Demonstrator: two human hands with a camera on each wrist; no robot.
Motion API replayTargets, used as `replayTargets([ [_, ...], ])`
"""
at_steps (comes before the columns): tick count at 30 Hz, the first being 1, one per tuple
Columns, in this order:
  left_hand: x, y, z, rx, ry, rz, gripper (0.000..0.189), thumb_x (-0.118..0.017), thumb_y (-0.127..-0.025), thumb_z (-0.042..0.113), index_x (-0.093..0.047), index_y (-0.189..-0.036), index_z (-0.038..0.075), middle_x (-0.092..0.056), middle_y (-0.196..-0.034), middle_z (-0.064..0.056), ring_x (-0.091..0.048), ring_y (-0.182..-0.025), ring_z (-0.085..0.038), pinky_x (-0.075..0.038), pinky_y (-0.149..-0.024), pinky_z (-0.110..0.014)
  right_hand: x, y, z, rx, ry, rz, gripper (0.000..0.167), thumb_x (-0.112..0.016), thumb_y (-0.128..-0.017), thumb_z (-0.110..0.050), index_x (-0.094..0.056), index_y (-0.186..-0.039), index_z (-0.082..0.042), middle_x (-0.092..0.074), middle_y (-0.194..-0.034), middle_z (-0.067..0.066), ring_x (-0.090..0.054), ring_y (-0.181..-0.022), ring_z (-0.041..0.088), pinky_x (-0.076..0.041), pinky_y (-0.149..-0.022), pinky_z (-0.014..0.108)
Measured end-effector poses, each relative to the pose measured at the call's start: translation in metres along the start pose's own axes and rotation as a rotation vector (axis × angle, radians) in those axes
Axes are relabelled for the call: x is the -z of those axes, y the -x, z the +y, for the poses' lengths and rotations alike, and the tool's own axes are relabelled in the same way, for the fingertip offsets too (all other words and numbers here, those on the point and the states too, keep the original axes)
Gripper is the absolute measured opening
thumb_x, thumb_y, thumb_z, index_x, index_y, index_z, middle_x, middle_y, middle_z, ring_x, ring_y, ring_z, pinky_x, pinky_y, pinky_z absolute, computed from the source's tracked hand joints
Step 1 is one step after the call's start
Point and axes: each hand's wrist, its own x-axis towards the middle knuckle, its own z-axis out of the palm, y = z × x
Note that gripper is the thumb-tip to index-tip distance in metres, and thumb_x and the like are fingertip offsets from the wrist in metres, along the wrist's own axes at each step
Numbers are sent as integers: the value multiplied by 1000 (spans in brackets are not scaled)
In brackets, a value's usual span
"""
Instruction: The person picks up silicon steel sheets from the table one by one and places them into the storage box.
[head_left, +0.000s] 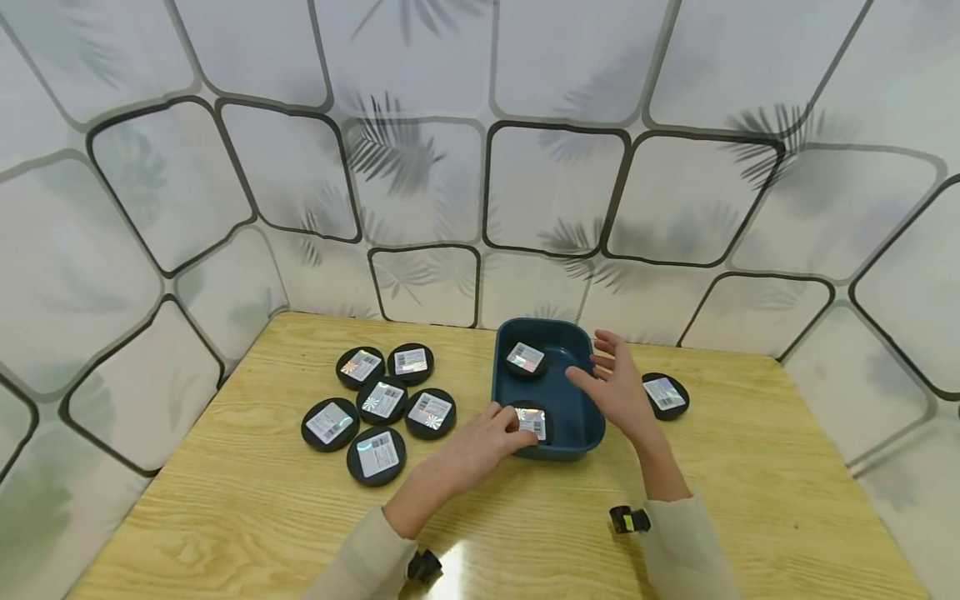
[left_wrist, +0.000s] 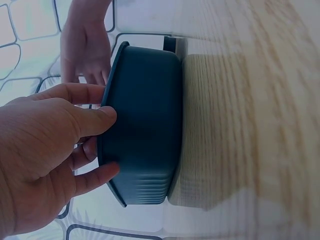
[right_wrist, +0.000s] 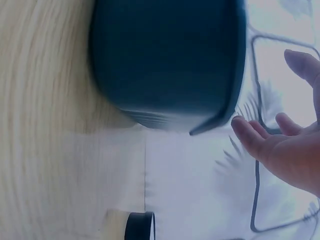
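Observation:
A dark blue plastic bin [head_left: 576, 400] stands on the wooden table. Inside it are two flat black round discs with silvery labels: the far disc [head_left: 527, 358] and the near disc [head_left: 531, 423]. My left hand [head_left: 478, 446] is over the bin's near left rim, its thumb and fingers apart and partly covering the near disc. In the left wrist view the thumb overlaps the bin wall [left_wrist: 150, 120], and no disc shows between the fingers. At the bin's right side my right hand [head_left: 622, 392] hovers, fingers loosely spread, holding nothing.
Several labelled black discs lie grouped on the table left of the bin, among them a front disc [head_left: 377, 456]. Another disc [head_left: 665, 396] lies to the right, just beyond my right hand. A patterned cloth wall [head_left: 555, 192] borders the table behind and at the sides.

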Motion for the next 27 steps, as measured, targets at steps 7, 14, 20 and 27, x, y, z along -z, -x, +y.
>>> replayTargets([
  [7, -2, -1, 0, -17, -9, 21, 30, -63, -96, 10, -67, -119, 29, -53, -98, 1, -44, -89, -15, -41, -75, -25, 15, 15, 1, -22, -33, 82, 81, -69, -93, -22, -20, -155, -7, -30, -153, 22, -37, -138, 40, -31, -113, 54],
  [14, -3, 0, 0, -34, -12, 65, 27, -62, -95, 9, -67, -115, 28, -51, -93, 1, -43, -84, -15, -39, -71, -24, 28, 19, 7, -10, 2, 146, 80, -69, -94, -23, -21, -154, -4, -29, -152, 22, -34, -138, 41, -29, -113, 55],
  [20, -1, 0, 0, -24, -17, 58, 28, -62, -96, 9, -67, -116, 28, -52, -95, 1, -45, -86, -15, -41, -72, -24, 44, 16, 19, -18, 113, 241, 76, -69, -92, -17, -25, -152, 1, -31, -148, 28, -35, -135, 46, -31, -109, 56],
  [27, -3, 0, -1, -45, -23, 78, 27, -63, -95, 8, -67, -114, 28, -51, -92, 2, -43, -84, -15, -39, -70, -23, 61, 17, 34, -120, 261, 273, 80, -66, -92, -19, -20, -154, 0, -25, -149, 32, -30, -135, 49, -32, -105, 61],
])
